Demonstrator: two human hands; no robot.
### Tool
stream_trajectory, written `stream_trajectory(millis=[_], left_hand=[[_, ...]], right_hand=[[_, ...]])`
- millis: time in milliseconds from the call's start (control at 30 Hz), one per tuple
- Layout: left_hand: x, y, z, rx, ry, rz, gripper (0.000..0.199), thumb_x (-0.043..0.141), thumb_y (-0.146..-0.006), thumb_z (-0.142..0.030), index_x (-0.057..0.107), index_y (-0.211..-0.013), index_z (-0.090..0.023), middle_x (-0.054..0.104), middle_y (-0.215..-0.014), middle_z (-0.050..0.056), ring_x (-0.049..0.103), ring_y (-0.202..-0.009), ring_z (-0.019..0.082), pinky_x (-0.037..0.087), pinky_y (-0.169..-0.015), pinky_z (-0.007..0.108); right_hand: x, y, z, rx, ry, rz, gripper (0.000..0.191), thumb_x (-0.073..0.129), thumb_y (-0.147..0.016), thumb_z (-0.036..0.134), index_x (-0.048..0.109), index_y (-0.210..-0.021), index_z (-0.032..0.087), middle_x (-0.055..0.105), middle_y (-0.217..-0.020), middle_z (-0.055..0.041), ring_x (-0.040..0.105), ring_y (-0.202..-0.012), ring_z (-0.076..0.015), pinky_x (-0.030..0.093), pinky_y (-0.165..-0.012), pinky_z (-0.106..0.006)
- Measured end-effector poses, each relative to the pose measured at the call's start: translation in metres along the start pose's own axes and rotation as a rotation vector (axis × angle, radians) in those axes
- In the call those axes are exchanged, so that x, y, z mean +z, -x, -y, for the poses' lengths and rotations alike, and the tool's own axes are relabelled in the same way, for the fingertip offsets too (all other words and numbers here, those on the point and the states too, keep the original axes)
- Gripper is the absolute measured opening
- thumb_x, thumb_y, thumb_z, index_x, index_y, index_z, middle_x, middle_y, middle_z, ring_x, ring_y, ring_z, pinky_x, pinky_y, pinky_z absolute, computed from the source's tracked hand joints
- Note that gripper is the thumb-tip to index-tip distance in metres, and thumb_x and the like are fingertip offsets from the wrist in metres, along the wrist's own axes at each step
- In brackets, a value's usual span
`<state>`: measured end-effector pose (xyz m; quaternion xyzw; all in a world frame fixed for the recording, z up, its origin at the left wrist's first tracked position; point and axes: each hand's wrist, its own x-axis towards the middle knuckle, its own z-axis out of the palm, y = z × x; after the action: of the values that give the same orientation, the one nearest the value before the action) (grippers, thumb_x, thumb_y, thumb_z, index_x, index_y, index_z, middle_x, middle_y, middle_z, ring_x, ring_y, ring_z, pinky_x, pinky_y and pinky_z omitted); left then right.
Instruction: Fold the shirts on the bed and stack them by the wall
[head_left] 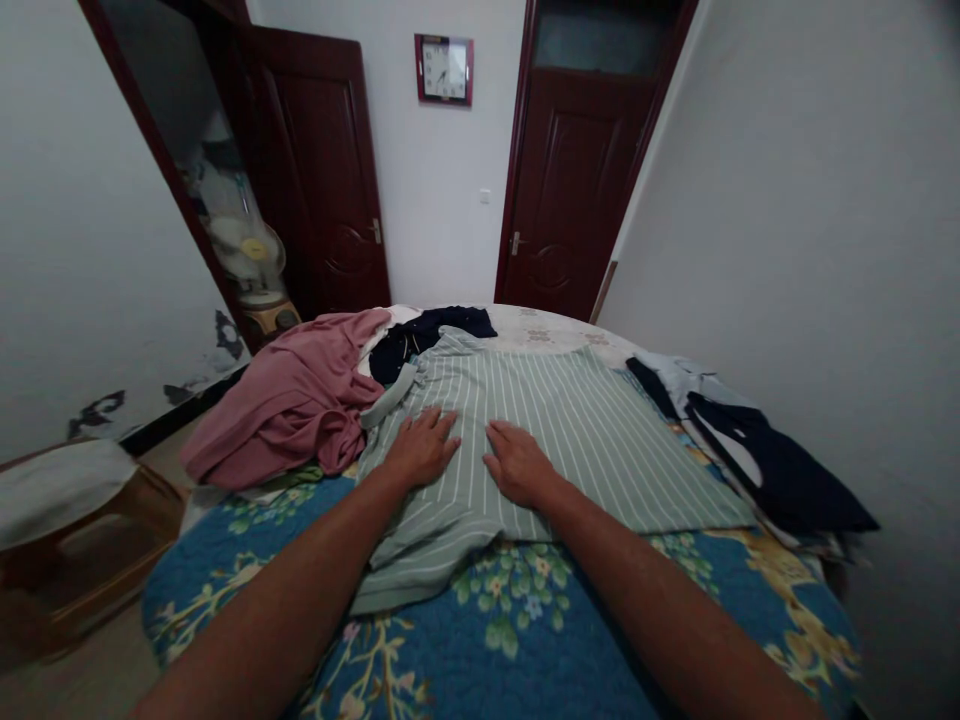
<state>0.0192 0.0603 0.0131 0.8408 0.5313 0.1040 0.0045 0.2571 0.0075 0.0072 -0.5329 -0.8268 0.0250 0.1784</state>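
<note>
1. Shirt (577, 430), pale green with white stripes, lies spread flat under both hands, reaching past the fingertips toward twelve o'clock and well out to three o'clock.
2. The left hand (426, 447) rests palm down on it, fingers apart and straightened out over the cloth, pinching nothing.
3. The right hand (519, 462), at three o'clock from the left, also lies palm down on the cloth, its fingers extended and closer together; a strip of striped cloth shows between the two hands.
4. From the left hand, a pale band (388, 397) of the shirt stands up at ten o'clock, while a loose, rumpled part hangs toward six o'clock.
5. Beneath everything is a table with a blue flowered cover (525, 640); a white patterned cloth (536, 328) shows at its twelve o'clock edge.
6. The table bears more clothing: a pink heap (292, 395) between nine and ten o'clock, dark blue clothes (435, 335) near eleven, and a pile of dark and light clothes (750, 450) at three.
7. Beyond the table, an open doorway at ten o'clock holds a fan (247, 250); at nine, a stool (90, 550) carries a white cover (64, 490).
</note>
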Motion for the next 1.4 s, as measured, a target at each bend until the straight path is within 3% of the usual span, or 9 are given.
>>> stream_trajectory(millis=[100, 300, 600, 767, 900, 1000, 1133, 1233, 1400], left_hand=[[0.01, 0.003, 0.021, -0.082, -0.028, -0.034, 0.063, 0.041, -0.11, -0.051, 0.045, -0.165, -0.02, 0.041, -0.174, 0.019, 0.037, -0.161, 0.036, 0.032, -0.128, 0.058], [0.012, -0.001, 0.036, -0.085, -0.075, -0.061, 0.071, 0.037, -0.108, -0.055, 0.046, -0.162, -0.01, 0.042, -0.173, 0.022, 0.036, -0.161, 0.036, 0.033, -0.129, 0.055], [0.019, -0.009, 0.06, -0.175, -0.145, -0.087, 0.085, 0.03, -0.104, -0.062, 0.045, -0.16, 0.001, 0.042, -0.168, 0.031, 0.045, -0.154, 0.045, 0.039, -0.123, 0.058], [0.022, -0.015, 0.064, -0.238, -0.182, -0.077, 0.089, 0.027, -0.103, -0.065, 0.045, -0.158, 0.002, 0.046, -0.165, 0.033, 0.05, -0.148, 0.048, 0.043, -0.118, 0.06], [0.004, -0.007, 0.048, -0.205, -0.199, -0.085, 0.071, 0.036, -0.105, -0.056, 0.059, -0.145, -0.002, 0.059, -0.153, 0.03, 0.059, -0.14, 0.044, 0.047, -0.115, 0.055], [-0.012, 0.002, 0.028, 0.019, -0.08, -0.116, 0.044, 0.039, -0.107, -0.035, 0.072, -0.126, -0.014, 0.073, -0.135, 0.02, 0.064, -0.135, 0.032, 0.047, -0.119, 0.046], [-0.015, 0.002, 0.016, 0.164, -0.085, -0.278, 0.049, 0.042, -0.107, -0.028, 0.062, -0.149, -0.014, 0.056, -0.163, 0.018, 0.04, -0.16, 0.031, 0.026, -0.134, 0.05], [-0.005, -0.002, 0.028, 0.016, -0.145, -0.254, 0.062, 0.047, -0.107, -0.039, 0.048, -0.163, -0.013, 0.043, -0.173, 0.02, 0.03, -0.165, 0.038, 0.018, -0.135, 0.057], [0.009, -0.011, 0.058, -0.286, -0.139, -0.082, 0.074, 0.038, -0.108, -0.055, 0.044, -0.165, -0.008, 0.045, -0.17, 0.027, 0.036, -0.161, 0.042, 0.023, -0.13, 0.06]], right_hand=[[0.008, -0.001, -0.009, 0.116, 0.034, 0.069, 0.069, 0.044, -0.11, 0.05, 0.044, -0.166, 0.009, 0.038, -0.174, -0.0196, 0.033, -0.163, -0.0356, 0.023, -0.133, -0.057], [-0.008, 0.012, -0.054, 0.26, 0.092, 0.105, 0.074, 0.035, -0.111, 0.059, 0.039, -0.169, 0.014, 0.031, -0.178, -0.0154, 0.023, -0.166, -0.0352, 0.016, -0.134, -0.06], [-0.049, 0.057, -0.167, 0.59, 0.188, 0.042, 0.072, 0.035, -0.113, 0.059, 0.04, -0.167, 0.013, 0.031, -0.178, -0.019, 0.024, -0.165, -0.0373, 0.017, -0.131, -0.065], [-0.069, 0.086, -0.219, 0.764, 0.295, -0.011, 0.067, 0.037, -0.112, 0.052, 0.047, -0.162, 0.008, 0.04, -0.172, -0.0228, 0.034, -0.16, -0.0381, 0.02, -0.13, -0.059], [-0.069, 0.096, -0.233, 0.76, 0.364, -0.062, 0.065, 0.036, -0.11, 0.05, 0.056, -0.153, 0.006, 0.049, -0.164, -0.0264, 0.044, -0.153, -0.0383, 0.028, -0.127, -0.055], [-0.062, 0.099, -0.239, 0.73, 0.407, -0.096, 0.06, 0.036, -0.109, 0.048, 0.063, -0.144, 0.007, 0.057, -0.156, -0.0275, 0.051, -0.147, -0.0381, 0.034, -0.123, -0.055], [-0.057, 0.1, -0.248, 0.665, 0.436, -0.122, 0.054, 0.039, -0.107, 0.046, 0.07, -0.133, 0.01, 0.064, -0.147, -0.0276, 0.057, -0.139, -0.0388, 0.04, -0.117, -0.054], [-0.056, 0.102, -0.251, 0.624, 0.458, -0.142, 0.051, 0.039, -0.106, 0.045, 0.071, -0.128, 0.011, 0.066, -0.141, -0.0274, 0.059, -0.135, -0.0399, 0.044, -0.113, -0.056], [-0.054, 0.105, -0.254, 0.601, 0.473, -0.157, 0.048, 0.045, -0.102, 0.043, 0.073, -0.128, 0.014, 0.068, -0.137, -0.0261, 0.061, -0.132, -0.0399, 0.046, -0.113, -0.057]])
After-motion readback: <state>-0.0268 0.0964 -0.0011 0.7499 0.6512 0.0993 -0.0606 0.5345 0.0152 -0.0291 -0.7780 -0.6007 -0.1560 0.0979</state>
